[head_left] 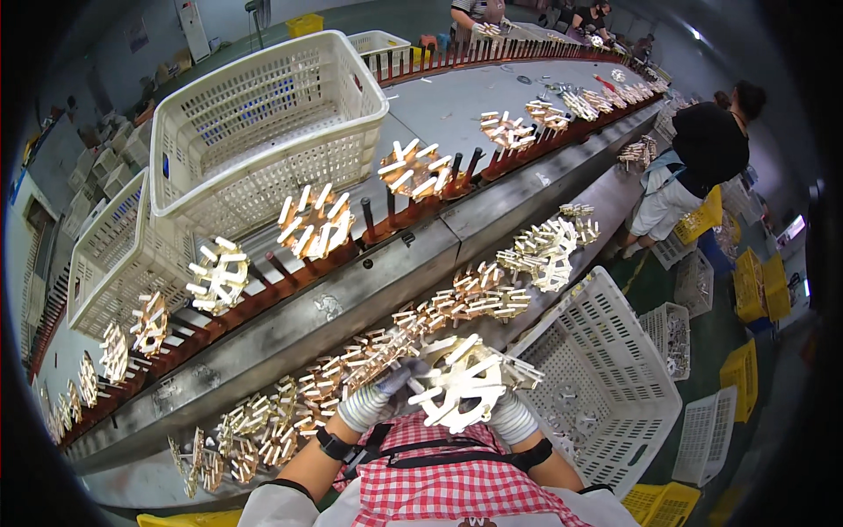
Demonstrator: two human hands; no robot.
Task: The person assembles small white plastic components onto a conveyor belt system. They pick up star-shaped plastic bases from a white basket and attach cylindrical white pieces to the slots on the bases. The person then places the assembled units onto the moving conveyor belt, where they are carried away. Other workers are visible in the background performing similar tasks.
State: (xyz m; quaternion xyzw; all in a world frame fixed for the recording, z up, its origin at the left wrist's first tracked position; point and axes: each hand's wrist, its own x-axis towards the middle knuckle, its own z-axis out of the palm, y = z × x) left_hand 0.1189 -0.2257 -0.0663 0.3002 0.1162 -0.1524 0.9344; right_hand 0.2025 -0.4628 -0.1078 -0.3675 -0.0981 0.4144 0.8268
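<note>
Both gloved hands close in front of the chest, above a red-and-white checked apron point(457, 487). Left hand point(379, 397) in a pale knit glove, fingers curled shut around the near side of a pale spoked cluster of parts point(465, 379); right hand point(509, 413) mostly hidden behind that same cluster, grip not readable from here. Cluster held up off the metal ledge point(351, 303), just above the row of similar tan spoked clusters point(369, 369) lying along the ledge — a row running from lower left up toward a whiter heap point(544, 250) at the right. Beyond the ledge, a line of dark upright pegs point(378, 220) on a reddish rail, several carrying spoked clusters stood on edge point(314, 221). Behind the pegs, two empty-looking white lattice crates point(263, 123) stacked at a tilt on the grey table. To the right of the hands, below the ledge, another white lattice crate point(606, 378) with a few small parts at its bottom. Farther right, a person in a dark top point(707, 145) bent over the ledge; yellow and white crates on the green floor — well apart from the hands.
</note>
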